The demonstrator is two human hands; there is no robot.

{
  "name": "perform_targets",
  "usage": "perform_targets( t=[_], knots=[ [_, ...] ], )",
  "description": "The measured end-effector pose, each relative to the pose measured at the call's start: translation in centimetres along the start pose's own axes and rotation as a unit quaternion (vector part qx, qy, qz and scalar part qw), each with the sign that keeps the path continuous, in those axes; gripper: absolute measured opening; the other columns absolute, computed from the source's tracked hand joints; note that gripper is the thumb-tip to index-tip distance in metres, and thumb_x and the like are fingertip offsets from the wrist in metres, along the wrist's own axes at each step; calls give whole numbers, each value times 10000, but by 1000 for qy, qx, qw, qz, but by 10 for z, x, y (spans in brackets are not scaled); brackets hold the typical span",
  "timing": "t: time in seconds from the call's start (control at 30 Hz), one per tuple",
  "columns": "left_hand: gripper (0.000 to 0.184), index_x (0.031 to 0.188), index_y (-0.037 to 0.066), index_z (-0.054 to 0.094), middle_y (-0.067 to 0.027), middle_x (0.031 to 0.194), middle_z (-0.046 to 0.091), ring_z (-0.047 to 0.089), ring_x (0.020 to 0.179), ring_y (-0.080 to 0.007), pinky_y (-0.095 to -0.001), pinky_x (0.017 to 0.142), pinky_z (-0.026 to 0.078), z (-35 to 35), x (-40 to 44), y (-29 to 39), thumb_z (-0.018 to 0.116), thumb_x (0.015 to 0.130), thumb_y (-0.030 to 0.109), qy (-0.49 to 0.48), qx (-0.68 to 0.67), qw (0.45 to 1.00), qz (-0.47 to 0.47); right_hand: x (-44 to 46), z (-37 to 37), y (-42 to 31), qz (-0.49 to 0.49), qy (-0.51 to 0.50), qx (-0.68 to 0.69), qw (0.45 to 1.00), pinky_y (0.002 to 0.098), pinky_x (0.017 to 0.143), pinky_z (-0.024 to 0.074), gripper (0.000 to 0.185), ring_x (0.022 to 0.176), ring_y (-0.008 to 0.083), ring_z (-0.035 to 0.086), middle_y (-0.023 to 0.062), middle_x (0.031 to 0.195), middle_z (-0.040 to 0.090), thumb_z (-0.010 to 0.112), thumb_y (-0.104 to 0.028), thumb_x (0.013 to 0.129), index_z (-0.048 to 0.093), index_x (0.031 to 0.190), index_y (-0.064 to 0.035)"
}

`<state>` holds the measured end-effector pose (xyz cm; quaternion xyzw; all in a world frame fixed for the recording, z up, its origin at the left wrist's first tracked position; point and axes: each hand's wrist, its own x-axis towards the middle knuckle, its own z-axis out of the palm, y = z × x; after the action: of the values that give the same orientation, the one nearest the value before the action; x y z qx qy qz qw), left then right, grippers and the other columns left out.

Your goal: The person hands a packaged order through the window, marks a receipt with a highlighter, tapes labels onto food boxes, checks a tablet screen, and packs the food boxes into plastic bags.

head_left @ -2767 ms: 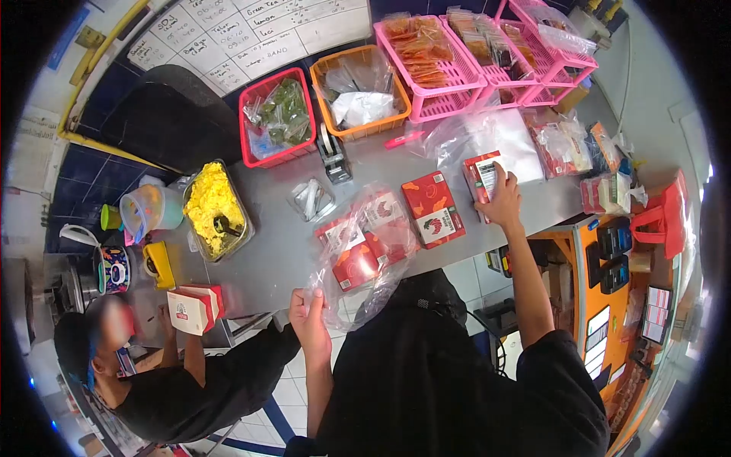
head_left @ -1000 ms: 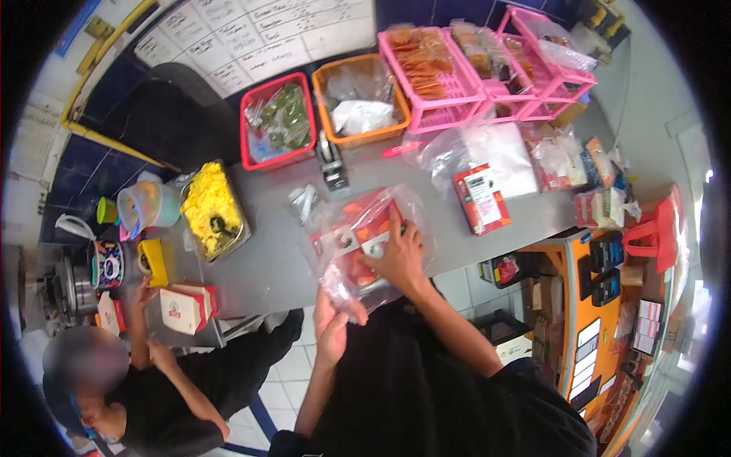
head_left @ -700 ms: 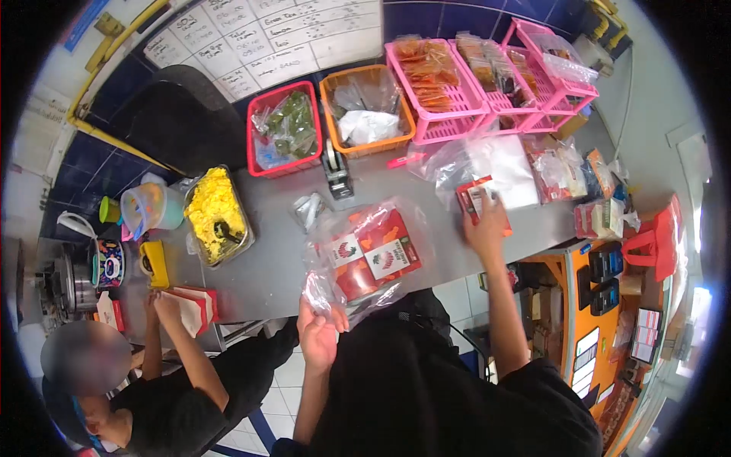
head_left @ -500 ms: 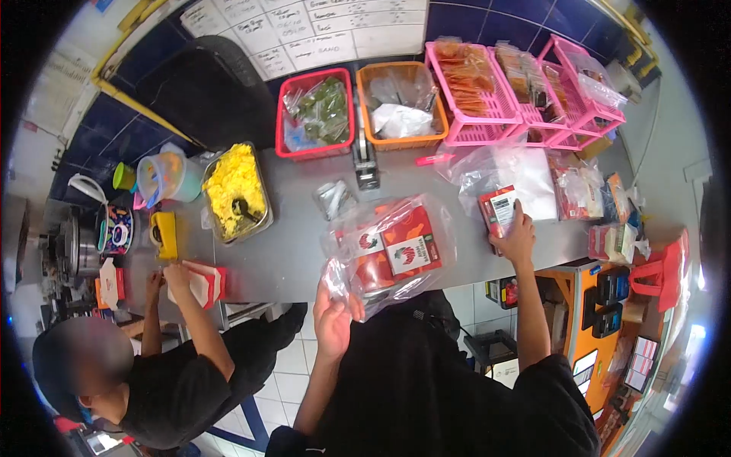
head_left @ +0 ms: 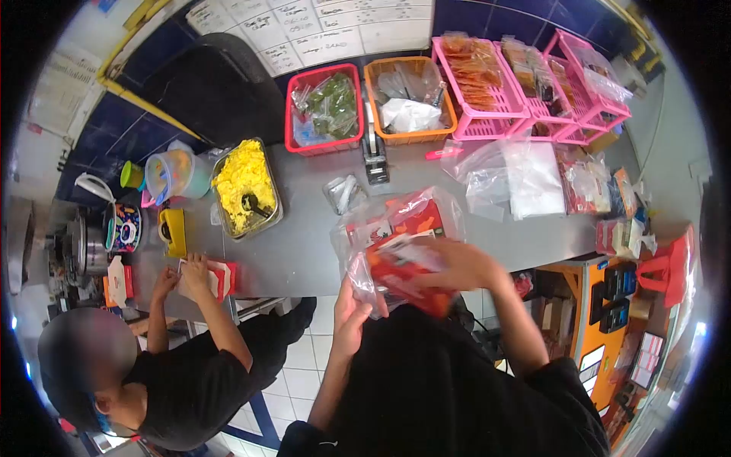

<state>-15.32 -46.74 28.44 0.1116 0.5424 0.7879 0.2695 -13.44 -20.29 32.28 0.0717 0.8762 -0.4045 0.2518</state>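
A clear plastic bag with red printed boxes inside lies at the table's front edge. My left hand is closed on the bag's near left edge. Over the bag's near side, my right hand grips another red box, which is tilted and blurred by motion. Whether this box is inside the bag's mouth or just above it, I cannot tell.
Along the back stand a red basket, an orange basket and pink racks. A tape dispenser and flat clear bags lie nearer. At left, a co-worker's hands handle a box beside a tray of yellow food.
My right hand has brought the red box leftward from beside the flat bags to the plastic bag. My left hand has kept its hold on the bag, shifting slightly right.
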Motion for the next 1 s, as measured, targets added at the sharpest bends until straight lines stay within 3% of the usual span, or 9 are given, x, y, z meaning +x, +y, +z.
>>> perform_targets(
  t=[0.13, 0.23, 0.33, 0.43, 0.5, 0.57, 0.67, 0.77, 1.0],
  knots=[
    [849, 1562, -29, 158, -130, 995, 594, 596, 834, -190, -329, 774, 495, 12, -16, 4, 613, 897, 236, -39, -6, 998, -53, 63, 76, -36, 77, -11, -12, 997, 525, 1076, 429, 1025, 1300, 496, 493, 335, 1447, 446, 691, -631, 775, 324, 1519, -29],
    [888, 1570, -32, 104, -149, 1012, 591, 595, 805, -204, -351, 745, 514, 15, -18, -1, 602, 879, 221, -22, 5, 1000, -21, 95, 131, -30, 116, 135, -53, 983, 568, 1036, 442, 994, 1283, 514, 461, 313, 1439, 404, 734, -521, 756, 315, 1513, -31],
    [893, 1562, -49, 108, -159, 991, 586, 603, 801, -233, -398, 718, 535, 6, -17, 0, 594, 865, 228, 19, -113, 993, 3, 86, 128, -46, 138, 142, -180, 964, 526, 951, 434, 933, 1183, 371, 457, 182, 1276, 454, 798, -307, 675, 374, 1474, -77],
    [925, 1577, -22, 83, -125, 881, 573, 572, 716, -207, -365, 630, 535, 9, -14, -3, 625, 886, 268, 55, -42, 998, 8, 94, 144, -24, 94, 218, -184, 954, 529, 957, 406, 881, 1177, 370, 462, 167, 1277, 459, 798, -304, 699, 402, 1455, -83],
    [780, 1535, -19, 208, -97, 918, 558, 563, 760, -173, -327, 681, 519, -1, -10, -16, 623, 898, 155, 76, -36, 996, -2, 80, 136, -7, 31, 310, -161, 937, 535, 972, 383, 739, 1170, 373, 468, 172, 1295, 458, 794, -329, 739, 498, 1371, -85],
    [593, 1429, 3, 344, -82, 962, 544, 549, 808, -137, -278, 744, 482, -37, -11, -66, 615, 904, 51, 241, 240, 935, 104, 63, 109, 11, -27, 423, -83, 902, 556, 972, 374, 647, 1174, 396, 466, 195, 1283, 464, 802, -314, 765, 542, 1303, -67],
    [477, 1366, 17, 390, -87, 1105, 529, 546, 975, -154, -302, 868, 457, -78, 0, -116, 604, 942, 59, 320, 202, 923, 74, 47, 66, 43, 35, 491, -35, 870, 520, 1068, 371, 696, 1325, 415, 422, 239, 1407, 445, 785, -300, 829, 454, 1385, -46],
    [499, 1428, 7, 392, -110, 1265, 548, 560, 1099, -181, -329, 950, 458, -78, 24, -124, 578, 990, 156, 318, 128, 940, -9, 73, 60, 103, -21, 381, 148, 913, 466, 1076, 396, 721, 1356, 395, 450, 263, 1461, 444, 732, -356, 899, 408, 1450, -23],
    [472, 1398, -2, 511, -116, 1250, 617, 579, 1114, -185, -334, 959, 461, -70, 63, -146, 480, 1066, 334, 262, -14, 955, -139, 88, 63, 127, -16, 172, 188, 967, 439, 1065, 423, 680, 1296, 425, 532, 313, 1387, 531, 619, -386, 985, 370, 1474, 15]
  ],
)
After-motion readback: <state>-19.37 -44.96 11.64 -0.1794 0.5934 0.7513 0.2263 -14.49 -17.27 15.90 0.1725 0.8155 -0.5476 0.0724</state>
